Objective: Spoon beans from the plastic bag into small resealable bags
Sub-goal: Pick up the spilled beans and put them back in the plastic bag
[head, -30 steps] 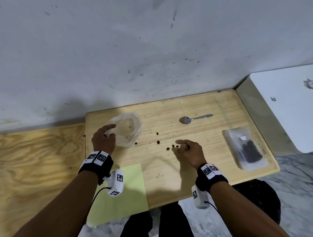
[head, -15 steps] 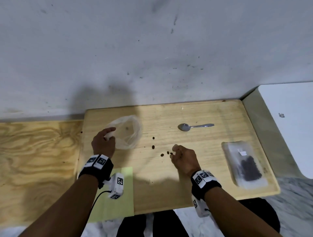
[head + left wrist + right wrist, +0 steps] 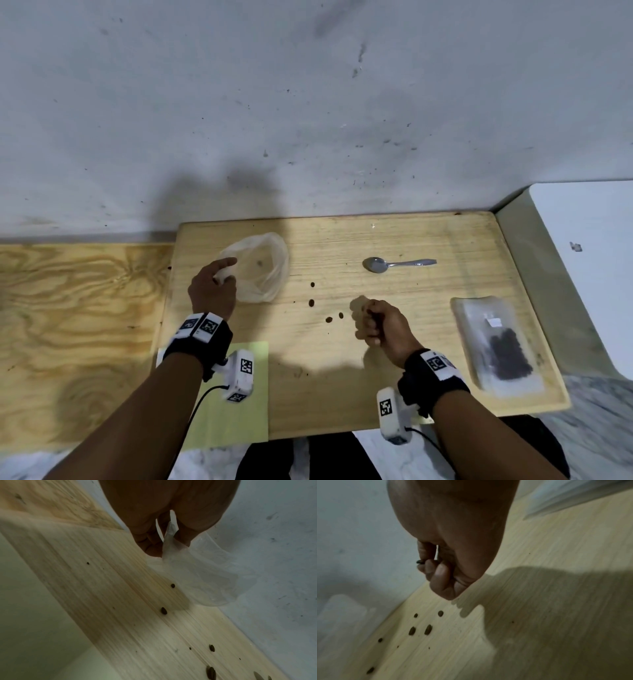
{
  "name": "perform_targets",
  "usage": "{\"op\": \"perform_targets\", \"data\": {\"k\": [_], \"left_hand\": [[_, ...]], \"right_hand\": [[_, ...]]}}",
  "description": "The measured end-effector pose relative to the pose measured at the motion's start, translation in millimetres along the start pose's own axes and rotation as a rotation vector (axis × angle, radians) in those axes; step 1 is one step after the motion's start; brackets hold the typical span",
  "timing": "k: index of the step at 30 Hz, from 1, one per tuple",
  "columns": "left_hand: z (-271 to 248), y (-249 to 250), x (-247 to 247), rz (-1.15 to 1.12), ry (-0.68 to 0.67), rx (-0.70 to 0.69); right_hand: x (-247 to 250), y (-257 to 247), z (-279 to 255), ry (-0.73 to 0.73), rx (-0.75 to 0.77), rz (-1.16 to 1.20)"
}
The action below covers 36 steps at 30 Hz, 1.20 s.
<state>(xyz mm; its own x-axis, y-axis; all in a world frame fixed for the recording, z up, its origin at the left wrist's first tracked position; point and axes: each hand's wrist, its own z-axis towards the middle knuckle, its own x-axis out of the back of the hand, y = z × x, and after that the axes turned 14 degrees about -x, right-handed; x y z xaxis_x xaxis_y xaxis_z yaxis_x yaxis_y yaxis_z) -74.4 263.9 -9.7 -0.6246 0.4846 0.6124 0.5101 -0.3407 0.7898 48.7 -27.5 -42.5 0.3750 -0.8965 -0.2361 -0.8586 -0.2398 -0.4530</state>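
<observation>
A clear plastic bag [image 3: 263, 270] lies nearly empty at the board's back left. My left hand [image 3: 214, 291] pinches its near rim, which the left wrist view shows as the plastic bag [image 3: 202, 574] held between thumb and fingers. Several loose dark beans [image 3: 311, 303] lie scattered on the wooden board [image 3: 428, 236] between my hands. My right hand [image 3: 373, 323] hovers just right of them, fingers curled, pinching a bean [image 3: 420, 561] at the fingertips. A metal spoon [image 3: 394, 264] lies behind it, untouched. At the far right a small resealable bag [image 3: 496, 346] lies flat with dark beans inside.
A grey wall [image 3: 308, 120] rises right behind the board. A plywood surface [image 3: 75, 308] lies to the left, a white top [image 3: 596, 257] to the right. A pale green sheet [image 3: 233, 421] lies under the board's near left corner.
My right hand has lifted off the board with a bean from the scattered ones, fingers curling in. The left hand has stayed on the plastic bag. The head view has tilted up.
</observation>
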Motion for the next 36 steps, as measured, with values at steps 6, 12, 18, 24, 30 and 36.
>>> {"op": "perform_targets", "data": {"k": [6, 12, 18, 24, 30, 36], "left_hand": [[3, -2, 3, -0.01, -0.008, -0.002], [8, -12, 8, 0.002, -0.012, 0.0], [15, -16, 12, -0.02, -0.018, 0.007], [21, -17, 14, -0.025, -0.014, 0.018], [20, -17, 17, -0.037, -0.01, 0.022], [17, -17, 23, -0.043, -0.016, 0.004]], "right_hand": [[-7, -3, 8, 0.057, -0.008, -0.075], [-15, 14, 28, 0.303, 0.265, -0.544], [-19, 22, 37, 0.416, 0.346, -0.656], [-23, 24, 35, 0.407, 0.373, -0.703], [-28, 18, 28, 0.515, 0.341, -0.826], [-32, 21, 23, 0.466, 0.337, -0.8]]}}
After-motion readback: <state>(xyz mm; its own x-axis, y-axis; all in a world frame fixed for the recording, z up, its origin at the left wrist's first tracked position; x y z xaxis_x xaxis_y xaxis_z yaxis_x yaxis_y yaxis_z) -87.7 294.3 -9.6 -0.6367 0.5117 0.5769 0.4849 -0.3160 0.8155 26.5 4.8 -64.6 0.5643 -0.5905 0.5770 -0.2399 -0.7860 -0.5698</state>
